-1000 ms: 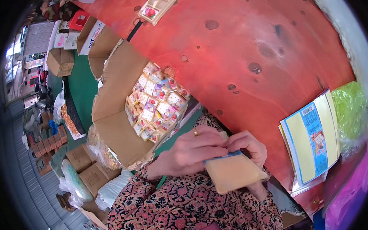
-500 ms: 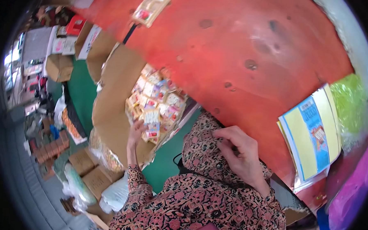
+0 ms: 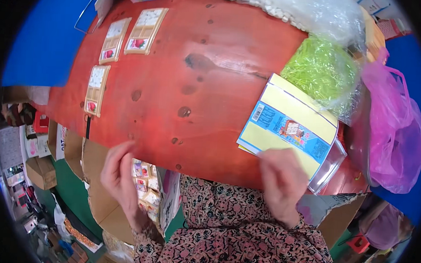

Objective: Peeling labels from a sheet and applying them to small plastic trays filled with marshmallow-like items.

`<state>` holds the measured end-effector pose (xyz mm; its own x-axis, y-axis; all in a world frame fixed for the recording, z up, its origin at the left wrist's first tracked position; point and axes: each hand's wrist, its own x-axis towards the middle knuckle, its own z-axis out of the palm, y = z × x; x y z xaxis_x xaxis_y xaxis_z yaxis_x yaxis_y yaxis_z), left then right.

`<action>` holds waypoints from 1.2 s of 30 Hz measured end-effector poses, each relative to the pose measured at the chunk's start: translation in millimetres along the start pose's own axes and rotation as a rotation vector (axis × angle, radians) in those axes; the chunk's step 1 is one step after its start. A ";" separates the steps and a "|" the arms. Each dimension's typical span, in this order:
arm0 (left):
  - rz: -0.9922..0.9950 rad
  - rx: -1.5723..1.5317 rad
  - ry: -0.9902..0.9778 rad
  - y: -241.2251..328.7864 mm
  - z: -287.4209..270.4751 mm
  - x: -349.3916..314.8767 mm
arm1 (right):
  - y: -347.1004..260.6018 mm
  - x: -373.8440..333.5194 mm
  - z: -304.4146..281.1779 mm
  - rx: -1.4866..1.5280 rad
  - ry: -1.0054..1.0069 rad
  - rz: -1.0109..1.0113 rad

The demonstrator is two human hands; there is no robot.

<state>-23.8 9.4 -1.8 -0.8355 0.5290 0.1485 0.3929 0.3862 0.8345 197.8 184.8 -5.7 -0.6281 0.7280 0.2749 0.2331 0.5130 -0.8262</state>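
Observation:
My left hand [image 3: 118, 177] is raised over the near left table edge, fingers loosely bent and nothing visible in them. Below it, a cardboard box [image 3: 105, 200] holds several small packs [image 3: 147, 187] with red pictures. Slightly blurred, my right hand [image 3: 283, 184] is at the near edge of a stack of yellow-and-blue printed cards [image 3: 279, 116]; its fingers are bent and smeared, so I cannot tell whether they touch a card. Three small cream trays with white pieces lie at the table's left: a near tray [image 3: 96, 90], a middle tray [image 3: 115, 40] and a far tray [image 3: 146, 31].
The red table [image 3: 220, 118] has dark worn spots. Green shredded filler [image 3: 321, 73] in clear plastic lies beyond the cards. A clear bag [image 3: 314, 14] and small white pieces [image 3: 267, 7] line the far edge. A pink plastic bag [image 3: 394, 125] hangs at right, near a clear container [image 3: 328, 169].
My view has swung from the box toward the table. My left hand has come up out of the box, and my right hand has moved over to the cards.

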 end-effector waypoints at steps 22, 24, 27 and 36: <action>0.113 -0.234 -0.564 43.5 150.8 16.2 | 35.8 2.7 -28.3 0.252 0.501 0.325; -0.058 -0.423 -0.586 50.9 149.1 17.0 | 33.5 1.1 -27.5 0.254 0.477 0.259; -0.356 -0.695 -0.676 46.4 141.2 20.6 | 29.8 1.1 -27.8 0.373 0.521 0.317; -0.499 -0.755 -0.613 32.1 117.1 2.3 | 29.7 7.7 -17.4 -0.433 0.429 0.214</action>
<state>31.9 111.4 -36.8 -0.4197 0.8091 -0.4114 -0.4485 0.2092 0.8689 212.8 213.5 -19.6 -0.2031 0.9056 0.3724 0.6551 0.4084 -0.6357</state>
